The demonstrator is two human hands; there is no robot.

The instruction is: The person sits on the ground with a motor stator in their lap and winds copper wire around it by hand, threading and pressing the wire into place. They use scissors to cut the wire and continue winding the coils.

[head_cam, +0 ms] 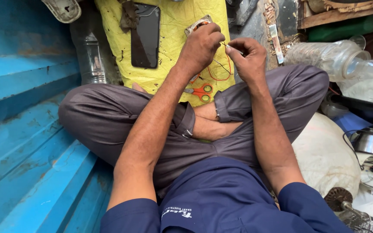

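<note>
I sit cross-legged on the floor. My left hand (201, 45) grips a small flat circuit part (197, 24) with coppery windings, held above a yellow cloth (173, 26). My right hand (248, 56) pinches a thin wire (226, 45) close to the left fingers. Thin red wires (221, 75) hang under the hands. Orange-handled scissors (201, 92) lie on the cloth near my shins. A black phone (145, 36) rests on the cloth to the left.
A blue metal wall (26, 108) rises on the left. A clear plastic bottle (92, 56) stands beside the cloth. At the right are a clear plastic jar (331, 58), a white sack (324, 155), a metal kettle (370, 140) and a motor part (337, 198).
</note>
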